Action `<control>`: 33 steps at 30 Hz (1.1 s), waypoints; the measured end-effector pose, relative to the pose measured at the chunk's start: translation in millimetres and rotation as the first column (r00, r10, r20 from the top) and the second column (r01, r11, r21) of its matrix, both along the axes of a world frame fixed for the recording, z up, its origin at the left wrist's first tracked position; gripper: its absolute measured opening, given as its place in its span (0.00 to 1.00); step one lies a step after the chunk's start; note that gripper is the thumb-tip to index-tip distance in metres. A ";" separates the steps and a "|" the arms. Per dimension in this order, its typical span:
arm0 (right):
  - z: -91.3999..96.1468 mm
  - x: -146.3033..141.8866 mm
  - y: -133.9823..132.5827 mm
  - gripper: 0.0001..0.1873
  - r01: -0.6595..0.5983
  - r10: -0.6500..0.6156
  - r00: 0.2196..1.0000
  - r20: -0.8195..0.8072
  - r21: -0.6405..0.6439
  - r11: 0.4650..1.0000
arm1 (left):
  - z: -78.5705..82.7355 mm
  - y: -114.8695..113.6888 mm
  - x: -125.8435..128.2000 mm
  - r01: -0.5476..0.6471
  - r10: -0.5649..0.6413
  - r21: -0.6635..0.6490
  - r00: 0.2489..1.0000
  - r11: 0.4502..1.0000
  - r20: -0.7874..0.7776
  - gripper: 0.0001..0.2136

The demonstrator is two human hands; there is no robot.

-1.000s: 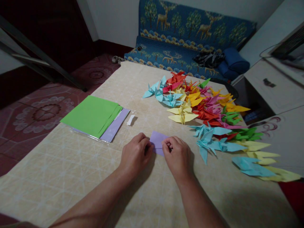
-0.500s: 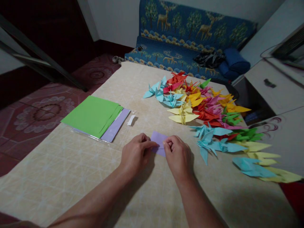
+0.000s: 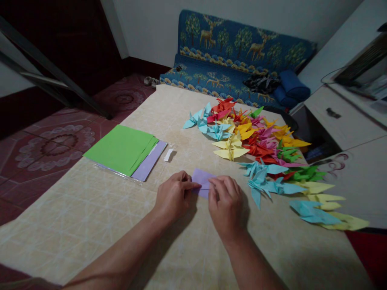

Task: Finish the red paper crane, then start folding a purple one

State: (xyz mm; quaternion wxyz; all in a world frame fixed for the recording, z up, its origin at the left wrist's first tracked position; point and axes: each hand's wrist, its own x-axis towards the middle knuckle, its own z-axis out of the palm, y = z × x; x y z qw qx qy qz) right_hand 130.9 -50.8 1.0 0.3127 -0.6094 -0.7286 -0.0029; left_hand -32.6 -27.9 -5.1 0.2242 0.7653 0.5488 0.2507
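Note:
A small folded piece of purple paper (image 3: pixel 201 179) lies on the beige table (image 3: pixel 90 217) in front of me. My left hand (image 3: pixel 173 197) pinches its left edge with thumb and fingers closed. My right hand (image 3: pixel 225 203) presses on its right part, fingers curled over the paper. Both forearms reach in from the bottom of the view.
A stack of green and purple paper sheets (image 3: pixel 127 151) in a clear sleeve lies to the left, a small white scrap (image 3: pixel 168 154) beside it. Several coloured paper cranes (image 3: pixel 260 149) spread over the right side. A blue patterned sofa (image 3: pixel 238 60) stands behind; a white cabinet (image 3: pixel 338 117) at right.
My right hand has shifted slightly left over the purple paper, its fingers stretching further across it. The left hand keeps its pinch. The camera has tilted a little.

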 end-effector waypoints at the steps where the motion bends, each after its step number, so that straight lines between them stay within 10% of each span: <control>1: 1.9 -5.2 -5.2 0.10 -0.036 0.037 0.999 0.033 -0.013 0.999 | 0.7 -0.1 0.0 -0.001 0.001 0.007 1.000 1.000 -0.002 0.15; 9: -6.9 -26.5 -20.8 0.20 -0.035 0.090 0.953 0.290 -0.188 0.982 | 2.1 2.2 -1.6 -0.028 0.031 -0.044 0.997 0.999 0.074 0.12; 22: 5.5 19.8 -12.6 0.20 0.124 -0.026 0.934 0.357 -0.252 0.960 | -1.8 3.3 -7.4 -0.004 0.017 -0.106 0.992 0.994 0.125 0.12; 33: -13.6 29.2 -4.2 0.17 0.108 -0.108 0.994 0.002 -0.081 0.991 | -8.4 3.9 -8.8 -0.080 0.099 -0.114 0.981 0.990 0.169 0.07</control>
